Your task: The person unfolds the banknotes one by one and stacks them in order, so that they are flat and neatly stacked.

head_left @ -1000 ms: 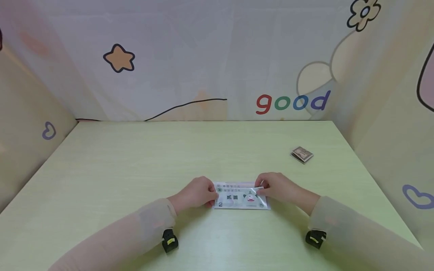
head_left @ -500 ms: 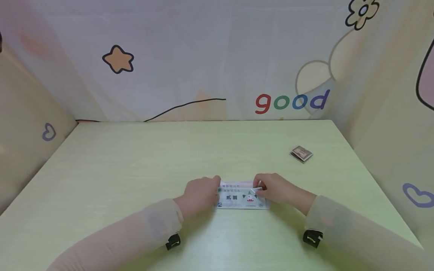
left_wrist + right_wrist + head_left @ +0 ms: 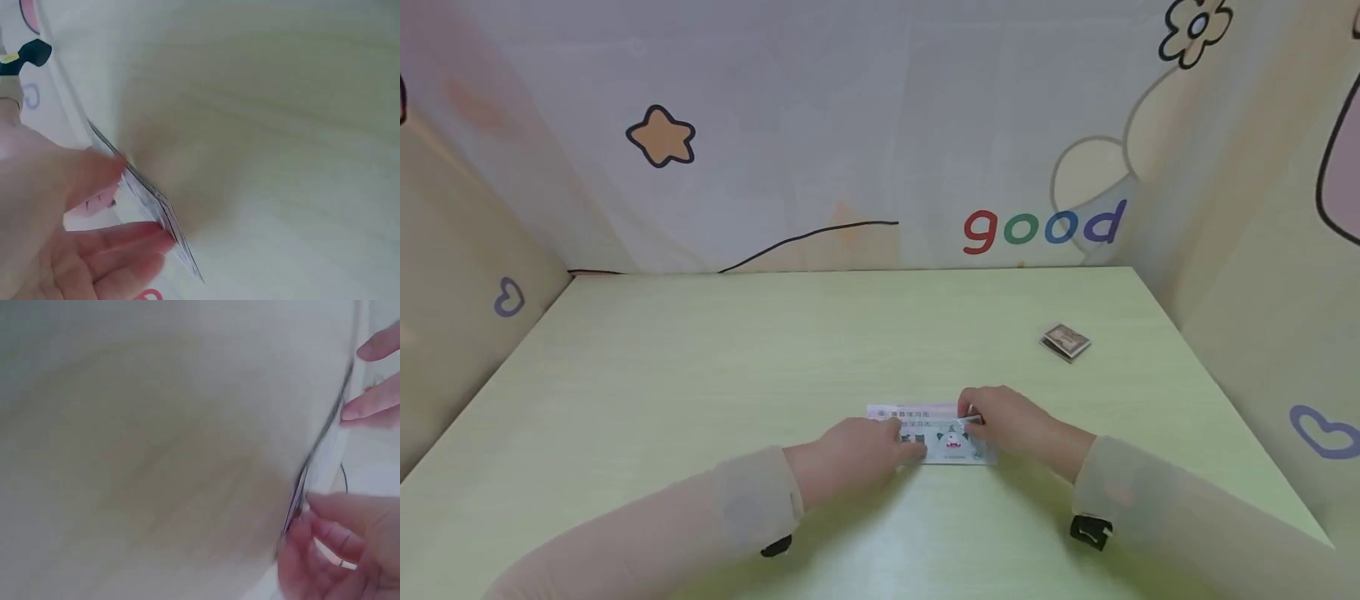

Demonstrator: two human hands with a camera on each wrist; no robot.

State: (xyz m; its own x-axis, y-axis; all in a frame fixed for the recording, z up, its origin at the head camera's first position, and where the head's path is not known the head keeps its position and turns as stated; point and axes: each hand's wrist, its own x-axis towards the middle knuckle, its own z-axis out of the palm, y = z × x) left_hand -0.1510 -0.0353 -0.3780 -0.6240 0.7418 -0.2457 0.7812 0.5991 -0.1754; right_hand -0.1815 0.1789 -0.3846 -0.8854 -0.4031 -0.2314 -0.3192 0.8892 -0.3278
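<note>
Pale play banknotes (image 3: 953, 454) lie in a small overlapping stack near the middle of the table in the head view. My right hand (image 3: 1017, 418) pinches their upper right corner between thumb and fingers. Across their left part lies my left hand (image 3: 859, 450), thumb and fingertips touching the printed face and hiding some of it. In the left wrist view, the stack (image 3: 153, 203) shows nearly edge-on, slightly bent, with the left fingers (image 3: 125, 247) extended against it. From the right wrist, the note edges (image 3: 312, 453) appear as a thin slanted band.
Farther back on the right lies a folded brown note bundle (image 3: 1066, 342). The pale green table (image 3: 700, 358) is bounded by a printed cloth backdrop (image 3: 790, 125) behind and at both sides.
My left hand has let go of the left edge of the notes and slid right over their face, uncovering the upper left corner. My right hand keeps its pinch, almost unmoved.
</note>
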